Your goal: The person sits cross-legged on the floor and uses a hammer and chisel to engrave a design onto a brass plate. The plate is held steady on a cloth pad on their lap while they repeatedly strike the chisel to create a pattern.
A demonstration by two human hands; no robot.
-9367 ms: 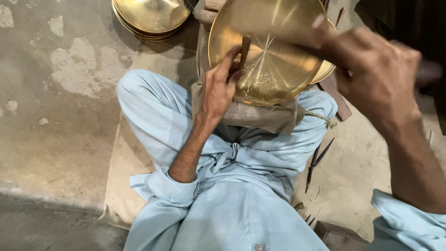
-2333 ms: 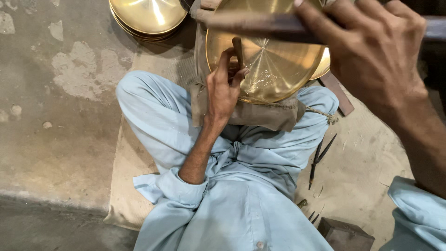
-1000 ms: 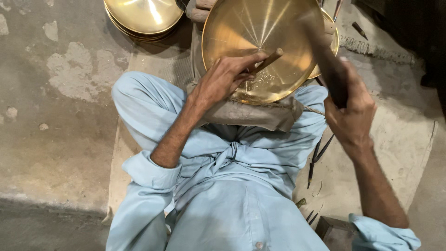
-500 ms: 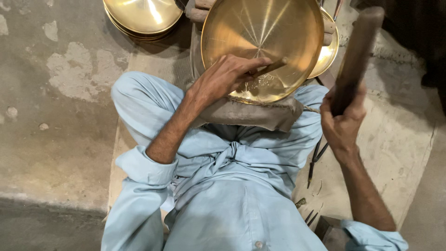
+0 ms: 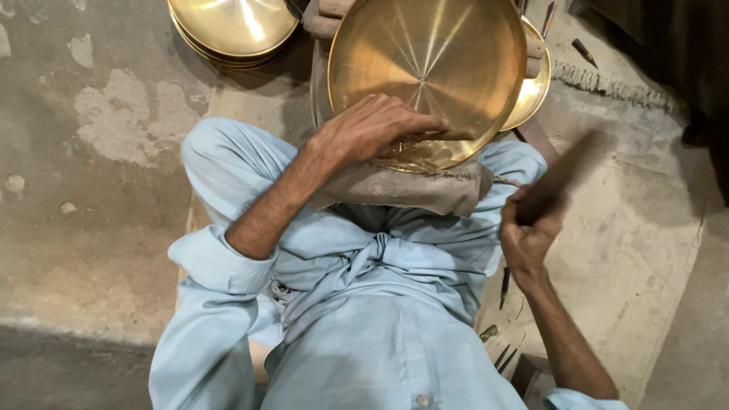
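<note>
Mid-chasing: left hand [image 5: 376, 129] pinches a punch [image 5: 448, 135] on the brass plate [image 5: 440, 53], upper centre; right hand [image 5: 528, 228] grips a raised mallet [image 5: 566, 171]. A square strike is needed.

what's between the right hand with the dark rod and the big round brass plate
In the head view, between the right hand gripping the blurred dark rod and the round brass plate lie the light blue trouser knee and the grey-brown cloth edge.

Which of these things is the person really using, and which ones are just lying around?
In use:
brass plate, under the left hand
thin tool, pressed to the plate
dark mallet, blurred, in the right hand
grey cloth under the plate

Lying about:
stacked brass plates
small dark tools on the floor
</note>
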